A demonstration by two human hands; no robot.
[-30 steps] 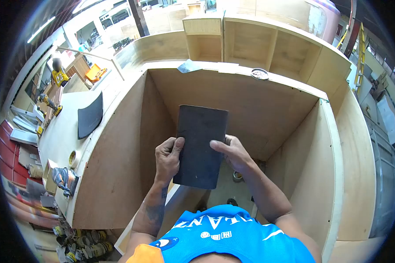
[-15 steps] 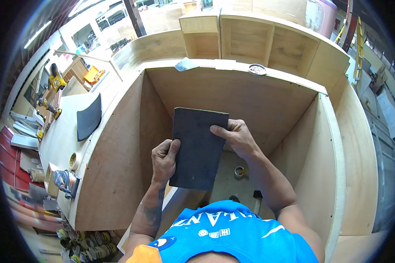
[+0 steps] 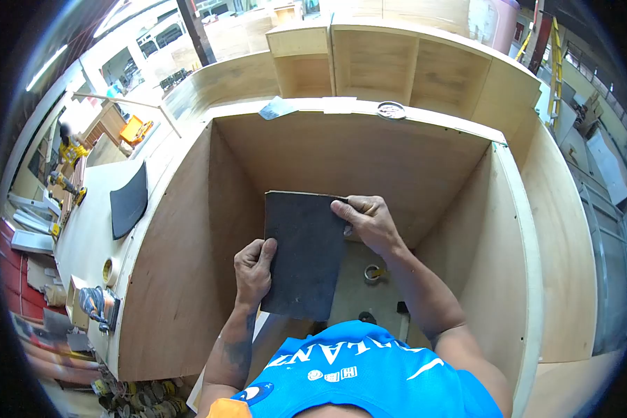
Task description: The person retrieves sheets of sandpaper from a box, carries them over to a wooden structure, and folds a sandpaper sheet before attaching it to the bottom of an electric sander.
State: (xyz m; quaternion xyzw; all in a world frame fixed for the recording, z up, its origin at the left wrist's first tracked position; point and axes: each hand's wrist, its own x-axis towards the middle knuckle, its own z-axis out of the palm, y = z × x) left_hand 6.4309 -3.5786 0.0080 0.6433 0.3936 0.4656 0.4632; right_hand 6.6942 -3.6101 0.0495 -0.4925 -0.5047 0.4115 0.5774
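A black sheet of sandpaper (image 3: 303,254) hangs upright in front of my chest, its dark face toward me and a thin tan line along its top edge. My left hand (image 3: 254,273) pinches its left edge about halfway down, thumb on the near face. At the upper right corner, my right hand (image 3: 371,223) grips the sheet with thumb in front and fingers behind. Around both hands stand the plywood walls of an open box (image 3: 348,150). A second black sheet (image 3: 129,202), curled, lies on the bench top to the left.
On the left bench (image 3: 104,223) are a sander (image 3: 97,306), a tape roll (image 3: 111,270) and a yellow drill (image 3: 68,187). Another tape roll (image 3: 373,274) lies on the floor inside the box. A round lid (image 3: 391,110) rests on the back rim. Wooden cabinets (image 3: 376,63) stand beyond.
The sandpaper and both hands have moved slightly down and to the left in view. The view itself has shifted a little. Both hands keep their grip.
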